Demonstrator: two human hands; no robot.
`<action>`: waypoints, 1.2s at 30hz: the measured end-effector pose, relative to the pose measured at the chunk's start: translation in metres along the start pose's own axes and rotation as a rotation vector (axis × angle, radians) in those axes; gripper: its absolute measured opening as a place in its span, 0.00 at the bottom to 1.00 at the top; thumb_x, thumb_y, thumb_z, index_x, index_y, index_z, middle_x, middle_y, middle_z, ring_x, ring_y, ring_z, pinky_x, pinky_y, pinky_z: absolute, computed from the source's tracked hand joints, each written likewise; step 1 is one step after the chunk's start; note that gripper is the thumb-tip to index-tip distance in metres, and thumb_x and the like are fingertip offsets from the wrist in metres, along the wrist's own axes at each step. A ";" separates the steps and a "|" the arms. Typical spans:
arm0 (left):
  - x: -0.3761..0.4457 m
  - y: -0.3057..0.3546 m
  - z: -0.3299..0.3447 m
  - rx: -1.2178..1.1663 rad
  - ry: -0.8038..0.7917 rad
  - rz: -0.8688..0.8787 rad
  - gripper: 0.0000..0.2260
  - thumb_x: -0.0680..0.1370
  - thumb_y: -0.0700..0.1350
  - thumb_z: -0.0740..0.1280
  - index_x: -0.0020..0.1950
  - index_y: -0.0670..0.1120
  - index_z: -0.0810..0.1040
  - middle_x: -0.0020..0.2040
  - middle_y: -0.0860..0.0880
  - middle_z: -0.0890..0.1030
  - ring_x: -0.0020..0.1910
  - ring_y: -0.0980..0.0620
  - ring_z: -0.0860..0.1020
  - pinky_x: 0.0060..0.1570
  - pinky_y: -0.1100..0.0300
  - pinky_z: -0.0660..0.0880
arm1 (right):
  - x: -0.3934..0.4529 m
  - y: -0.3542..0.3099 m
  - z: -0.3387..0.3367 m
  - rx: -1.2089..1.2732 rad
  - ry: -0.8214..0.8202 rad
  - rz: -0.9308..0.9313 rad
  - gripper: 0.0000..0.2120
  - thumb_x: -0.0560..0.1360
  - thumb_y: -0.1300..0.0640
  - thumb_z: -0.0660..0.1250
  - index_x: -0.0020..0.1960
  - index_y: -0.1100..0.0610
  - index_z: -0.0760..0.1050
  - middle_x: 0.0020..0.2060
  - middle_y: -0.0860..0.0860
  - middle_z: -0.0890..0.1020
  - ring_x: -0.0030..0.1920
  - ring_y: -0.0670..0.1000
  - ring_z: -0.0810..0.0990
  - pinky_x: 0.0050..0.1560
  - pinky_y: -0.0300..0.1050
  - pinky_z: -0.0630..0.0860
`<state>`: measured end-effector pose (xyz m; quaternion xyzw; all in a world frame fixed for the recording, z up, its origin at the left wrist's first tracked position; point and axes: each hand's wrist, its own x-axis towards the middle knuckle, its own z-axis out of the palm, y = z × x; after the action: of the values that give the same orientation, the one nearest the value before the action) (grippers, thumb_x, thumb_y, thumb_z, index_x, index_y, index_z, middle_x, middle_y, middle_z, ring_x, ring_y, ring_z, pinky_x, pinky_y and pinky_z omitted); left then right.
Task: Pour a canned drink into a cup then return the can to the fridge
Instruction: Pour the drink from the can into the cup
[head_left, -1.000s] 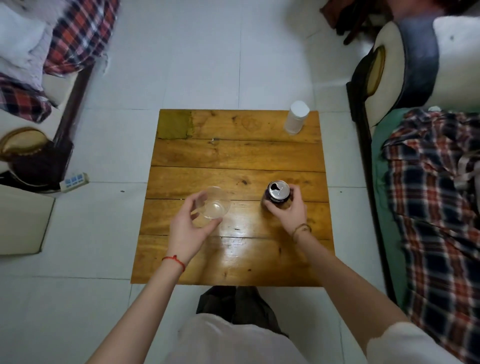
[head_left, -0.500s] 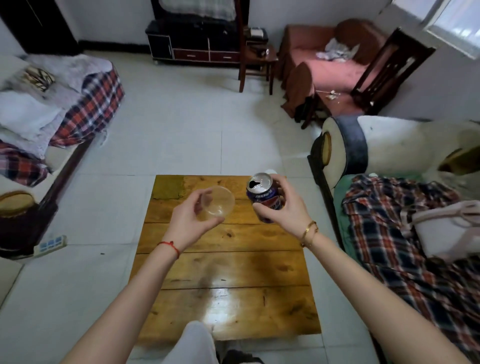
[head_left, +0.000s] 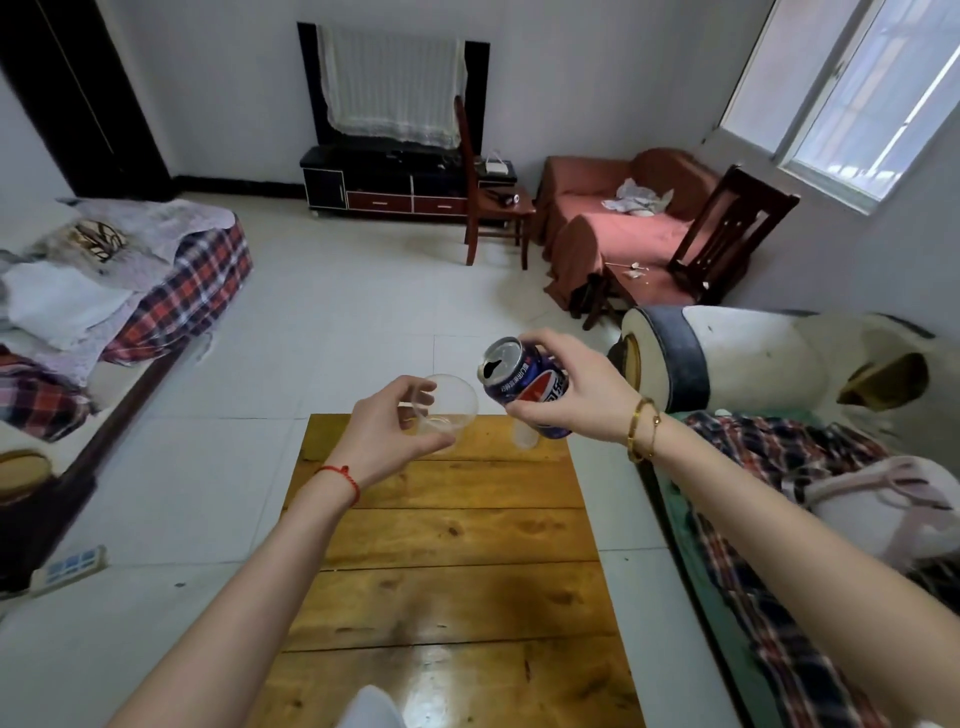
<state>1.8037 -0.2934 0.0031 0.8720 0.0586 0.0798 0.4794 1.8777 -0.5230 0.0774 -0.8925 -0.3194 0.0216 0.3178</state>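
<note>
One wooden table (head_left: 447, 571) on white tiled floor (head_left: 337, 312), sofas around.

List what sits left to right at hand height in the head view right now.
Left hand → clear cup → blue can → right hand → gold bracelets.

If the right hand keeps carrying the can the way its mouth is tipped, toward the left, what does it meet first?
The clear cup held in the left hand: the can in the right hand tilts its opening toward the cup's rim. A small gap shows between them, though depth is uncertain.
</note>
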 end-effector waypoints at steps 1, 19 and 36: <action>0.000 0.001 -0.001 0.006 -0.001 0.002 0.27 0.65 0.50 0.79 0.62 0.51 0.75 0.55 0.54 0.80 0.53 0.55 0.80 0.51 0.68 0.74 | 0.003 -0.003 -0.003 -0.018 -0.002 -0.011 0.31 0.65 0.47 0.76 0.65 0.48 0.69 0.56 0.50 0.76 0.55 0.49 0.77 0.58 0.44 0.76; 0.000 0.006 -0.005 -0.006 0.025 -0.018 0.26 0.66 0.50 0.79 0.61 0.51 0.74 0.55 0.52 0.79 0.53 0.53 0.79 0.44 0.72 0.73 | 0.038 -0.039 -0.037 -0.306 -0.100 -0.120 0.32 0.65 0.45 0.75 0.65 0.49 0.68 0.52 0.49 0.71 0.52 0.50 0.75 0.55 0.44 0.76; -0.009 0.005 -0.008 -0.012 0.046 -0.044 0.28 0.66 0.51 0.79 0.63 0.50 0.74 0.56 0.52 0.79 0.50 0.56 0.77 0.39 0.75 0.70 | 0.042 -0.053 -0.043 -0.394 -0.130 -0.118 0.32 0.64 0.45 0.75 0.65 0.48 0.67 0.53 0.52 0.73 0.51 0.52 0.75 0.53 0.49 0.79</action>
<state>1.7933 -0.2915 0.0107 0.8655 0.0881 0.0896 0.4849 1.8922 -0.4907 0.1495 -0.9138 -0.3891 -0.0025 0.1164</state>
